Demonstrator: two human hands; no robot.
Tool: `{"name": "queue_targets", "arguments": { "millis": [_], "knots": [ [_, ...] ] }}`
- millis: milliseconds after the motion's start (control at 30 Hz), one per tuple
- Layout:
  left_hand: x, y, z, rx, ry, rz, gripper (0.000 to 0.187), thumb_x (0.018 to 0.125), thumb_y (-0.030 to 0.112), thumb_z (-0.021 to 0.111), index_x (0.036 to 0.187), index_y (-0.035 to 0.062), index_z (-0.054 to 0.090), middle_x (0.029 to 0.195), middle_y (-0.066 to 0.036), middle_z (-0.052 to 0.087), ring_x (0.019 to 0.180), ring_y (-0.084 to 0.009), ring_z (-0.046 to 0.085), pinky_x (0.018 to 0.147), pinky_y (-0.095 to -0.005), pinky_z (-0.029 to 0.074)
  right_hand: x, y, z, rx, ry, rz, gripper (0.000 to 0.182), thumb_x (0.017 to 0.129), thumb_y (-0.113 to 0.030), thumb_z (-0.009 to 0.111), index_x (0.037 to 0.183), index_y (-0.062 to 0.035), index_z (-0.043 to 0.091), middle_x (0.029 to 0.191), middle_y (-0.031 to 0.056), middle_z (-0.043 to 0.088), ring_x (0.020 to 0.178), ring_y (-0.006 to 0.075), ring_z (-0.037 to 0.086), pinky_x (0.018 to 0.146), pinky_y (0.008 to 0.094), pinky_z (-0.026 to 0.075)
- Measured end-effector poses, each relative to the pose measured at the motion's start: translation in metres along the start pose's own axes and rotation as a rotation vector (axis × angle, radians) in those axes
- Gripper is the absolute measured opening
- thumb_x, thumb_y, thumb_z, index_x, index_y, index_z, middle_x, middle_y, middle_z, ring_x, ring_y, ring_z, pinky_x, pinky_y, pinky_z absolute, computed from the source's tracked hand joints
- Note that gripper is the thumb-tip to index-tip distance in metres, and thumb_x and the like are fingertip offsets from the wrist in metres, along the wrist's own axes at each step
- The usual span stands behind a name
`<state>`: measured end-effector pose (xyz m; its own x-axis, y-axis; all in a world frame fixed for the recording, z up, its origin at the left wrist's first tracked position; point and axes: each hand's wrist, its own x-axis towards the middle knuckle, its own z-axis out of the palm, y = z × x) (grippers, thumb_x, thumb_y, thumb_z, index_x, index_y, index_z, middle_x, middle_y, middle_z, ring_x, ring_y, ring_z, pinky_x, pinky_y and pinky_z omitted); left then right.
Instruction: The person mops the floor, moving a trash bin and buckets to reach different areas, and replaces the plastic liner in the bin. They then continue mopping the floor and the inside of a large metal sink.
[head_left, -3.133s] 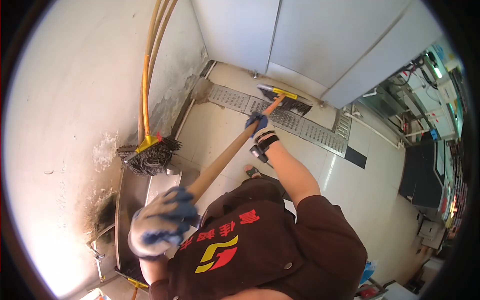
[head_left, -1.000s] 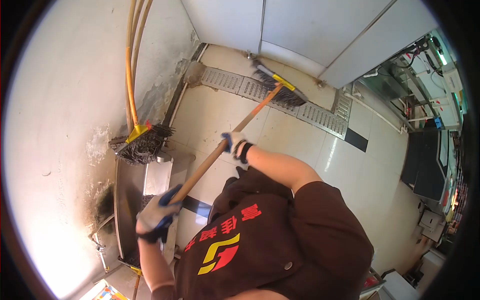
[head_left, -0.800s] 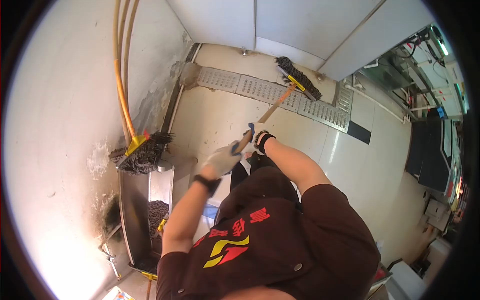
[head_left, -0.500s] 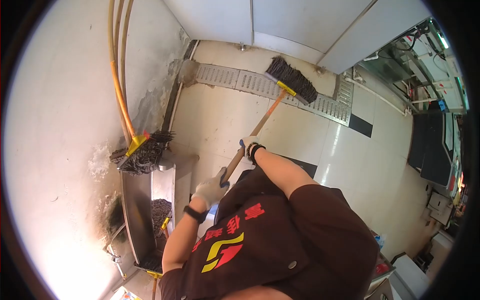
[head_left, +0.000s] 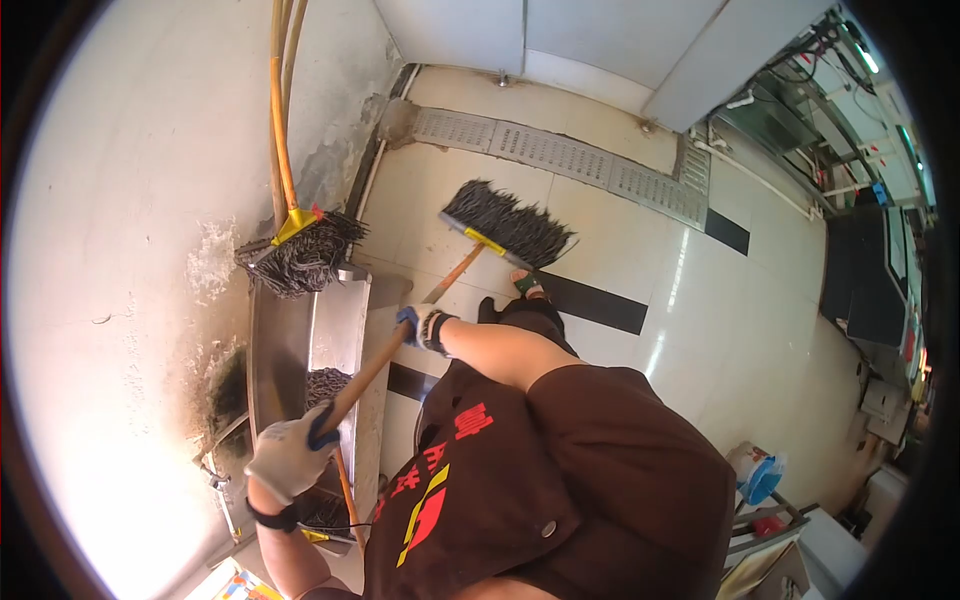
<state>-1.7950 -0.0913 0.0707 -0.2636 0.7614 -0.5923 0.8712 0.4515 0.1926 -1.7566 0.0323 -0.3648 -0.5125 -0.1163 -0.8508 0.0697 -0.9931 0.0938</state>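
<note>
My left hand [head_left: 290,455], in a white glove with blue, is wrapped round the upper part of a wooden mop handle. My right hand [head_left: 424,326], gloved likewise, grips the same handle lower down. The mop [head_left: 510,222] has dark grey strands and a yellow clamp. Its head rests on the tiled floor [head_left: 600,245], with the strands spread away from me, just beyond my feet. Left of my hands, a steel sink trough [head_left: 278,335] holds another mop with grey strands [head_left: 327,385], partly hidden by my hand and the handle.
A mop with a yellow clamp [head_left: 297,228] hangs against the stained wall [head_left: 150,200], above the trough. A perforated drain cover [head_left: 555,152] runs along the far floor. White panels [head_left: 610,45] stand behind it. A blue-and-white container [head_left: 760,478] is at the lower right.
The mop head has come back from the drain cover toward my feet and to the left. Both hands have moved left with the handle, the left one also downward in view.
</note>
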Motion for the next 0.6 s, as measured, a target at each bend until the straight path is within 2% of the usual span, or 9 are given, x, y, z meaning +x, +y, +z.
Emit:
{"name": "queue_targets", "arguments": {
  "millis": [100, 133, 200, 300, 333, 433, 467, 500, 600],
  "knots": [
    [-0.04, -0.011, -0.012, -0.077, 0.056, -0.03, 0.047, 0.075, 0.021, 0.067, 0.118, 0.0046, 0.056, 0.082, -0.018, 0.065, 0.076, -0.0344, 0.063, 0.069, -0.0386, 0.048, -0.019, 0.029, 0.025, -0.149, -0.094, -0.043, 0.014, 0.078, -0.021, 0.057, 0.071, -0.0132, 0.048, 0.063, 0.0081, 0.046, 0.052, 0.0253, 0.048, 0.052, 0.0413, 0.044],
    [-0.053, -0.024, -0.01, -0.174, 0.048, -0.075, 0.047, 0.075, 0.017, 0.066, 0.119, 0.0035, 0.055, 0.081, -0.017, 0.065, 0.074, -0.0298, 0.064, 0.068, -0.0354, 0.049, -0.028, 0.035, 0.029, -0.174, -0.19, -0.12, 0.013, 0.078, -0.021, 0.056, 0.072, -0.0131, 0.048, 0.062, 0.0087, 0.046, 0.053, 0.0257, 0.048, 0.052, 0.0411, 0.044],
    [-0.07, -0.016, -0.024, -0.412, -0.008, -0.192, 0.049, 0.075, 0.006, 0.061, 0.123, -0.0014, 0.051, 0.075, -0.011, 0.063, 0.066, -0.0135, 0.061, 0.062, -0.0249, 0.047, -0.061, 0.042, 0.046, -0.027, -0.055, -0.109, 0.009, 0.079, -0.017, 0.054, 0.074, -0.0116, 0.049, 0.064, 0.0091, 0.048, 0.055, 0.026, 0.05, 0.056, 0.0442, 0.047],
    [-0.083, -0.04, -0.018, -0.711, -0.043, -0.228, 0.054, 0.074, 0.002, 0.061, 0.126, -0.0046, 0.047, 0.076, -0.007, 0.06, 0.066, -0.0075, 0.055, 0.06, -0.0194, 0.043, -0.101, 0.036, 0.047, 0.104, -0.025, -0.129, 0.009, 0.079, -0.017, 0.056, 0.077, -0.0114, 0.049, 0.065, 0.0083, 0.048, 0.056, 0.0254, 0.052, 0.06, 0.0455, 0.052],
    [-0.082, -0.047, -0.016, -0.813, -0.065, -0.273, 0.059, 0.073, 0.002, 0.063, 0.129, -0.0056, 0.043, 0.078, -0.006, 0.059, 0.063, -0.0084, 0.053, 0.059, -0.0192, 0.042, -0.093, 0.032, 0.036, 0.083, -0.114, -0.199, 0.014, 0.076, -0.019, 0.061, 0.081, -0.0122, 0.049, 0.066, 0.0089, 0.049, 0.059, 0.0257, 0.054, 0.058, 0.0436, 0.053],
    [-0.061, -0.04, -0.012, -0.865, -0.093, -0.129, 0.06, 0.074, 0.004, 0.064, 0.129, -0.0064, 0.042, 0.079, -0.005, 0.058, 0.062, -0.0073, 0.052, 0.057, -0.019, 0.042, -0.115, 0.0, 0.012, 0.103, -0.039, -0.25, 0.013, 0.076, -0.018, 0.061, 0.077, -0.0123, 0.05, 0.067, 0.0089, 0.051, 0.058, 0.0257, 0.055, 0.056, 0.0419, 0.053],
    [-0.047, -0.035, -0.01, -0.853, -0.103, -0.112, 0.06, 0.074, 0.004, 0.064, 0.129, -0.0064, 0.042, 0.079, -0.005, 0.058, 0.062, -0.0073, 0.052, 0.057, -0.019, 0.042, -0.132, -0.015, -0.005, 0.102, -0.147, -0.328, 0.014, 0.075, -0.019, 0.063, 0.077, -0.0123, 0.051, 0.067, 0.0089, 0.053, 0.057, 0.0255, 0.056, 0.055, 0.0412, 0.053],
    [-0.031, -0.03, -0.005, -0.892, -0.111, -0.085, 0.06, 0.074, 0.005, 0.064, 0.129, -0.007, 0.042, 0.078, -0.005, 0.058, 0.061, -0.0069, 0.052, 0.055, -0.0186, 0.04, -0.147, -0.03, -0.015, 0.222, 0.001, -0.348, 0.012, 0.076, -0.013, 0.064, 0.082, -0.0074, 0.056, 0.072, 0.0122, 0.057, 0.06, 0.0279, 0.059, 0.056, 0.0421, 0.055],
    [0.02, 0.019, -0.003, -0.96, -0.198, -0.011, 0.059, 0.075, 0.006, 0.064, 0.128, -0.0082, 0.043, 0.075, -0.004, 0.057, 0.058, -0.0066, 0.05, 0.052, -0.0185, 0.038, -0.183, -0.089, -0.073, 0.245, 0.116, -0.436, 0.012, 0.079, -0.015, 0.062, 0.083, -0.0078, 0.053, 0.071, 0.0107, 0.056, 0.061, 0.0262, 0.058, 0.058, 0.0429, 0.055]
  ]
}}
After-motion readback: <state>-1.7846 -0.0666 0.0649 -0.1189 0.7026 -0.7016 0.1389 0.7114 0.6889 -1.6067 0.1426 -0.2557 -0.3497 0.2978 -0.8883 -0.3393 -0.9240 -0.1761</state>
